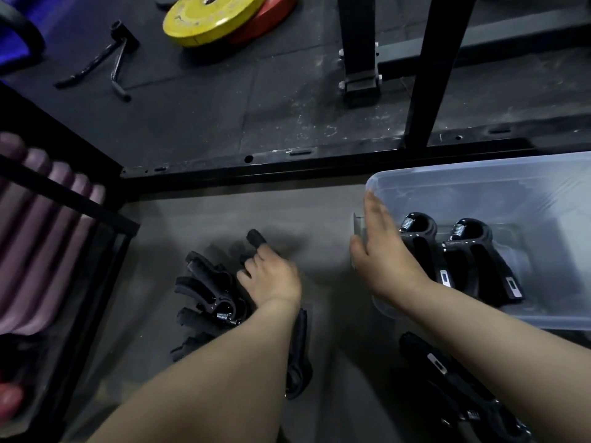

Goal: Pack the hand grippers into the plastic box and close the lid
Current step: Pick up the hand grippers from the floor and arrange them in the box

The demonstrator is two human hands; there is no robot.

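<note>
**Two grippers in the box, a pile beside it**

The clear plastic box (479, 174) stands open, with two hand grippers (419, 241) lying side by side inside it. The right hand (383, 251) rests flat against the box's left wall, fingers straight and together, holding nothing. Left of the box, well apart from it, the left hand (271, 279) curls its fingers round one black gripper (256, 237) atop a loose pile (204, 292). More grippers (447, 378) lie just beside the box's near edge.
</note>
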